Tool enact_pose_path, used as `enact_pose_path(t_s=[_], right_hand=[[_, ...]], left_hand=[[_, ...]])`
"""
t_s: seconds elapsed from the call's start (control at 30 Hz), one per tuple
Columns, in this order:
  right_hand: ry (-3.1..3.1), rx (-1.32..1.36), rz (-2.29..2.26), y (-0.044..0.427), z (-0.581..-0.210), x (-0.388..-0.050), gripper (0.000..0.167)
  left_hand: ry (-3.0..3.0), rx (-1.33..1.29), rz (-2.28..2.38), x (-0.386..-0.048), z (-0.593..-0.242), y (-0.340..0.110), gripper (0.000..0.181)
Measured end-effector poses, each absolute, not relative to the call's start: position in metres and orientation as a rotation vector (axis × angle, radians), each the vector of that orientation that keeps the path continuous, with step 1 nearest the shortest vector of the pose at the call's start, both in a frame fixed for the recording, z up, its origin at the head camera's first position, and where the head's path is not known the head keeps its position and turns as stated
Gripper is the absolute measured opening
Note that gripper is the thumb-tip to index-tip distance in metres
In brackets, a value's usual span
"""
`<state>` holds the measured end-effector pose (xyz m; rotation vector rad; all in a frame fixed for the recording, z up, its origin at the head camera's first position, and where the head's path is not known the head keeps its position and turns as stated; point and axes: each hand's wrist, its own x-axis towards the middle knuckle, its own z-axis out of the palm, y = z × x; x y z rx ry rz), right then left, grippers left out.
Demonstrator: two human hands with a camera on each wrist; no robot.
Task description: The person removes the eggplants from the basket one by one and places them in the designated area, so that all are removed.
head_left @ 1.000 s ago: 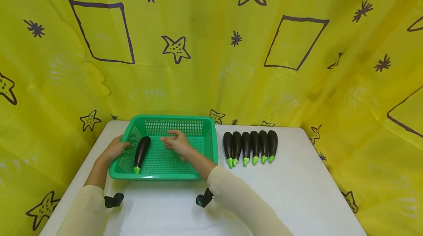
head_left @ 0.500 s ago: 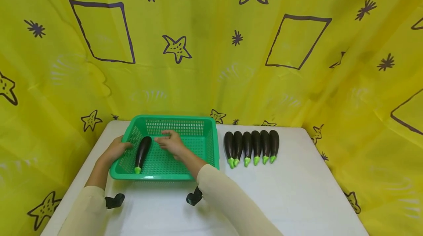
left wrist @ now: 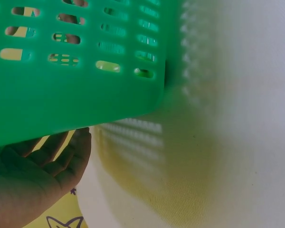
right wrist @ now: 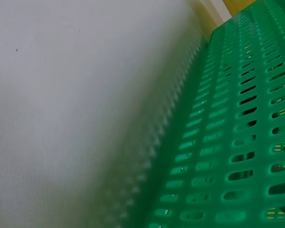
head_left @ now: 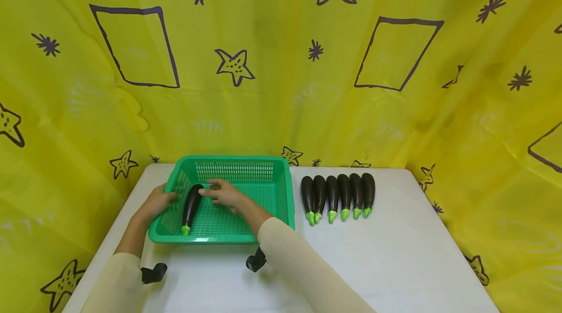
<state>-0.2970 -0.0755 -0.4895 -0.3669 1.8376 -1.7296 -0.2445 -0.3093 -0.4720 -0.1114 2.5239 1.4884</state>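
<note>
A green plastic basket (head_left: 246,240) with slotted walls stands on the white table. One dark purple eggplant (head_left: 191,208) with a green stem end lies inside it near the left wall, stem toward me. My left hand (head_left: 156,203) grips the basket's left rim, thumb over the inside; its fingers show under the rim in the left wrist view. My right hand (head_left: 226,194) is inside the basket, its loosely bent fingers at the eggplant's far end; whether they touch it is hard to tell. The right wrist view shows the basket's slotted wall (right wrist: 237,156), without the hand.
To the right of the basket, several eggplants (head_left: 345,196) lie side by side in a row, stems toward me. Yellow patterned curtains (head_left: 272,108) rise behind and at both sides of the table (head_left: 377,264).
My right hand has moved left inside the basket, up to the eggplant's far end. The left hand keeps its grip on the rim. The whole head view has shifted slightly.
</note>
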Motion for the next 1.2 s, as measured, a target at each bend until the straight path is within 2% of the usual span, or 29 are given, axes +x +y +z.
enact_pose_path(t_s=[0.73,1.03,1.2], right_hand=[[1.950,-0.593,-1.405,-0.0772,-0.4987,-0.2931,0.083],[1.955,-0.599,-1.458,-0.0782,-0.4985,-0.2923,0.079],[1.966,-0.600,-1.406,-0.0797,-0.5002,-0.2924,0.088]], left_hand=[[2.529,-0.097,1.495,-0.2409,-0.4732,-0.3068,0.058],[2.506,-0.111,1.500,-0.2408,-0.4742,-0.3064,0.058],[2.517,-0.097,1.508,-0.2419,-0.4740,-0.3077,0.057]])
